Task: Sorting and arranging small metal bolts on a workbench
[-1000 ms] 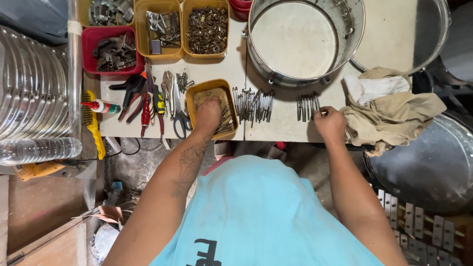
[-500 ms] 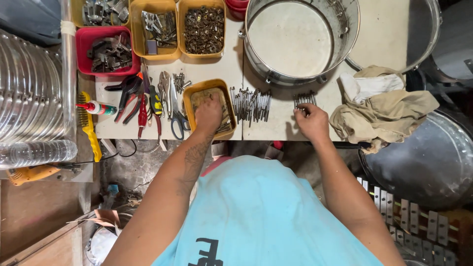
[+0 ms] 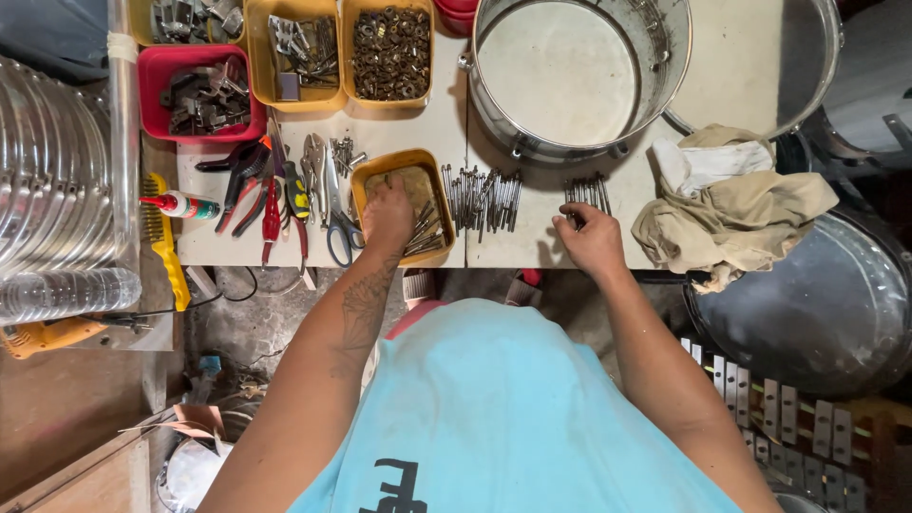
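My left hand reaches into a yellow tray of long metal bolts at the near edge of the workbench, fingers curled among the bolts. My right hand rests on the bench with its fingertips on a small row of bolts. Between the two hands lies a wider row of bolts laid side by side. Whether the left fingers grip a bolt is hidden.
A big steel pot stands at the back, crumpled beige rags to its right. Pliers, cutters and scissors lie left of the tray, a glue bottle beyond. Red and yellow bins hold hardware. A drill lies lower left.
My right hand has slid left along the bench edge, from beside the rags to the small row of bolts. My left hand stays in the yellow tray.
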